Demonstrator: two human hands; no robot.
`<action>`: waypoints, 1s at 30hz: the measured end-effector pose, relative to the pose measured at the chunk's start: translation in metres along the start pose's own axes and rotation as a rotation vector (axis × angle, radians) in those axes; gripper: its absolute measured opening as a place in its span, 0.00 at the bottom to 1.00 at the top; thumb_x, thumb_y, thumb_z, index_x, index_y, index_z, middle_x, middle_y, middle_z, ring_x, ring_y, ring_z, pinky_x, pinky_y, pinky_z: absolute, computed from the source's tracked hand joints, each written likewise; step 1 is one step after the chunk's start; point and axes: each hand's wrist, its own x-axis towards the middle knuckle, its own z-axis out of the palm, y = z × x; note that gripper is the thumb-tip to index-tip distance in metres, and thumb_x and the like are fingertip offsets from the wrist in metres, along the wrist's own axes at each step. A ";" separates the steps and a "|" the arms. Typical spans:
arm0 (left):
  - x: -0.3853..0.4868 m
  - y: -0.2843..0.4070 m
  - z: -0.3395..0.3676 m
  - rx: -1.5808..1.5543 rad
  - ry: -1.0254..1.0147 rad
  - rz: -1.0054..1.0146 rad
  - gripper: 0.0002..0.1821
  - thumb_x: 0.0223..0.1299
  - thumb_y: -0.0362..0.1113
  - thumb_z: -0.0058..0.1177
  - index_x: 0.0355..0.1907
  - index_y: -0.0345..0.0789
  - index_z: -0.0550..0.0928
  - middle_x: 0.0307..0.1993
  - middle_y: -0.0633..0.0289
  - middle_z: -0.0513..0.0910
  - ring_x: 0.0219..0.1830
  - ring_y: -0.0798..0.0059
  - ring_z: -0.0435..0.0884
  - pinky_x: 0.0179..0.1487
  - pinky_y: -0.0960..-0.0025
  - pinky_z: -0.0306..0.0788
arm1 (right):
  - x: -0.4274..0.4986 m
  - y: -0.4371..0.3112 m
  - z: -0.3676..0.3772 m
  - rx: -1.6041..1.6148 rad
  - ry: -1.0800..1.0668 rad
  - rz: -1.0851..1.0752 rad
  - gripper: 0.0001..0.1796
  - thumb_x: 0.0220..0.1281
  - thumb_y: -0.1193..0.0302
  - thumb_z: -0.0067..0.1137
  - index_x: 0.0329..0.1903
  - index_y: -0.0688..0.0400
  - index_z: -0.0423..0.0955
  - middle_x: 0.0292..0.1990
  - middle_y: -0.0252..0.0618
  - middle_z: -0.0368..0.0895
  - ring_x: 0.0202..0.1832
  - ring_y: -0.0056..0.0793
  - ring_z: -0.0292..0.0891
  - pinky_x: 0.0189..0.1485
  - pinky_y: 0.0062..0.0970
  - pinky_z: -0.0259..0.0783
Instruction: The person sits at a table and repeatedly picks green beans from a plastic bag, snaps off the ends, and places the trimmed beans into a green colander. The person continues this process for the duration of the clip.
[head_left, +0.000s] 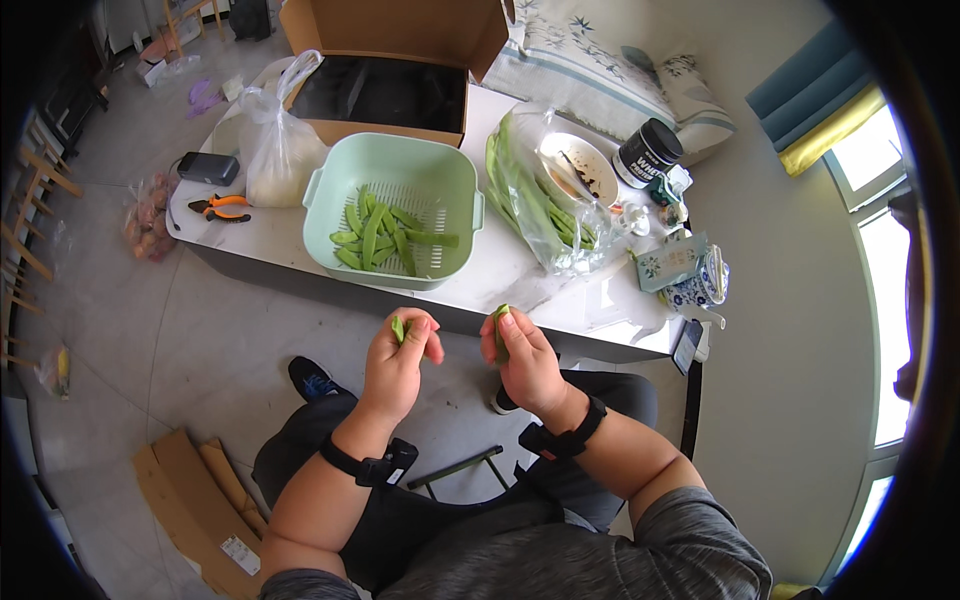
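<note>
My left hand (400, 352) is closed around a piece of green bean pod (397, 328), held just in front of the table's near edge. To its right, my right hand (523, 352) pinches another green pod piece (502, 337) between thumb and fingers. The two hands are apart. Beyond them stands a pale green plastic colander basket (319, 225) with slotted holes, and several broken flat green bean pieces (371, 236) lie in its bottom. A clear plastic bag (540, 217) of long whole flat beans (504, 184) rests right of the basket.
On the white table (517, 300) are orange-handled pliers (225, 208), a black power adapter (208, 169), a tied white plastic bag (281, 150), an open cardboard box (390, 127), a white bowl (559, 150), a black protein tub (646, 154) and a blue-and-white teapot (694, 292). Flattened cardboard (195, 495) lies on the floor.
</note>
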 end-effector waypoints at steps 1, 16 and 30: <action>0.000 -0.002 0.002 -0.087 0.042 -0.067 0.11 0.74 0.41 0.46 0.43 0.34 0.76 0.31 0.63 0.80 0.33 0.77 0.78 0.40 0.74 0.70 | 0.001 0.003 0.001 0.044 0.011 0.022 0.19 0.80 0.61 0.35 0.41 0.60 0.73 0.28 0.29 0.69 0.33 0.19 0.62 0.41 0.20 0.61; -0.011 -0.043 0.022 -0.365 0.143 -0.144 0.38 0.76 0.59 0.24 0.76 0.32 0.48 0.74 0.51 0.54 0.75 0.66 0.53 0.77 0.64 0.43 | 0.001 0.036 0.046 0.412 0.053 0.341 0.28 0.77 0.64 0.42 0.72 0.63 0.54 0.64 0.39 0.67 0.65 0.26 0.63 0.68 0.27 0.59; -0.013 -0.002 0.006 0.203 0.277 0.369 0.27 0.69 0.41 0.44 0.65 0.28 0.63 0.63 0.48 0.67 0.65 0.61 0.65 0.70 0.61 0.53 | 0.057 -0.027 0.052 0.463 0.161 0.146 0.13 0.76 0.61 0.45 0.54 0.53 0.70 0.39 0.30 0.73 0.40 0.18 0.67 0.42 0.22 0.65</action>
